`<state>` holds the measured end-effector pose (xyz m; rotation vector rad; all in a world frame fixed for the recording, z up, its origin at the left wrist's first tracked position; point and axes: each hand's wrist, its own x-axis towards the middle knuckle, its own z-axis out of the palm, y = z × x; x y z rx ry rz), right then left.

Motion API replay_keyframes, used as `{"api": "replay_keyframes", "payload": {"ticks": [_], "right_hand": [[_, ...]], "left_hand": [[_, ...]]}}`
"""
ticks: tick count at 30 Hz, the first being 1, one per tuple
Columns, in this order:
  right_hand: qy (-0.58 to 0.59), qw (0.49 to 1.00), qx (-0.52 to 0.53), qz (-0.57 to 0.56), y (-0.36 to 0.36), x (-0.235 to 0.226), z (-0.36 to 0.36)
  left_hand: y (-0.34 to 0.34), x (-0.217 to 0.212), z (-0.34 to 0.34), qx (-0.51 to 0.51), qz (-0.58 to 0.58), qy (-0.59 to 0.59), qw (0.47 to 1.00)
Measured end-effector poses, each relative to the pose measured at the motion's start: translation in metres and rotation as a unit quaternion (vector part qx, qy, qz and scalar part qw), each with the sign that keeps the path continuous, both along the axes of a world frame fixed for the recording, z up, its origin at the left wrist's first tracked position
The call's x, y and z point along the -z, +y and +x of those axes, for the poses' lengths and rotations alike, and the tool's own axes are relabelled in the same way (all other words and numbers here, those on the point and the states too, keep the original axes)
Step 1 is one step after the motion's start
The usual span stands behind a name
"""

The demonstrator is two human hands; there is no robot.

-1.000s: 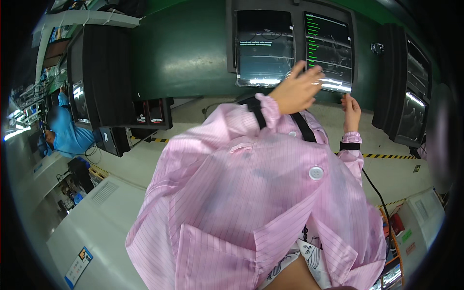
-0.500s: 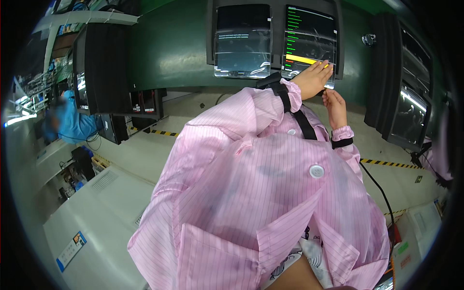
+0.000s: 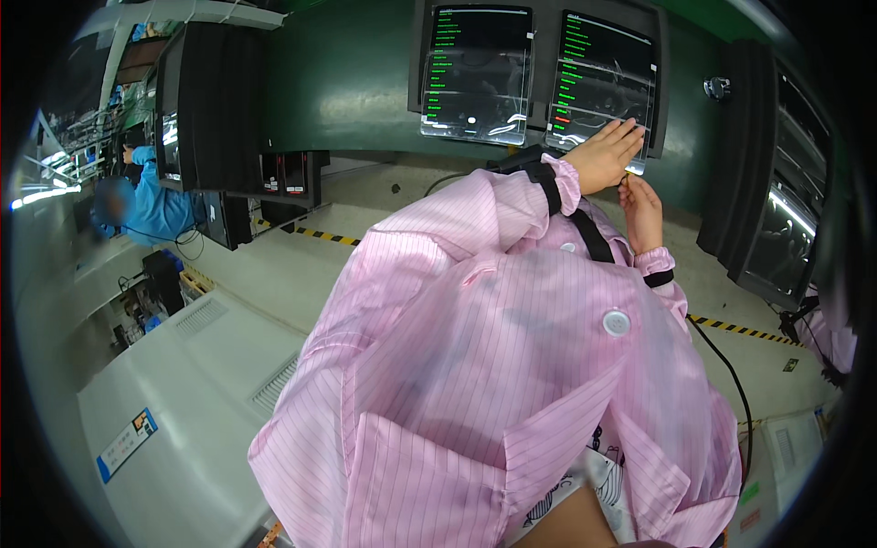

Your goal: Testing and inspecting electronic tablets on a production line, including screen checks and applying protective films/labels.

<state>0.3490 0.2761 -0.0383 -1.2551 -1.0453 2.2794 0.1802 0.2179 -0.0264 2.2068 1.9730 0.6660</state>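
Observation:
Two flat display panels lie side by side on dark padding. Green lines of text show on the left panel point(image 3: 476, 78). The right panel point(image 3: 603, 78) shows green text with one red line. My left hand point(image 3: 606, 157) rests flat across the right panel's lower edge, its fingers stretched out. Just below that edge, my right hand point(image 3: 642, 212) is closed in a pinch at the panel's bottom corner. Whatever its fingertips hold is too small to make out. Both forearms wear pink striped sleeves with black bands at the wrists.
The panels' dark padding point(image 3: 541, 91) sits on a green bench point(image 3: 356, 82). More dark-framed screens point(image 3: 776, 183) stand at the right, beside a small metal knob point(image 3: 717, 88). A person in blue point(image 3: 151, 205) is at the far left. A black cable point(image 3: 731, 365) hangs at my right.
The left panel has gone from two short text lines to a green list. On the right panel the yellow bar is gone. The view has shifted slightly; both hands keep their places.

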Motion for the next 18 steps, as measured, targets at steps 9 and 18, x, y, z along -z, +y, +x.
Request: {"api": "replay_keyframes", "payload": {"ticks": [9,18], "right_hand": [[-0.133,0.871,-0.074,0.467,0.014,-0.024,-0.004],[-0.134,0.858,-0.072,0.491,0.016,-0.003,0.0]], "left_hand": [[-0.002,-0.005,-0.004,-0.001,0.013,-0.065,0.998],[-0.001,-0.005,-0.003,0.0,0.015,-0.076,0.997]]}}
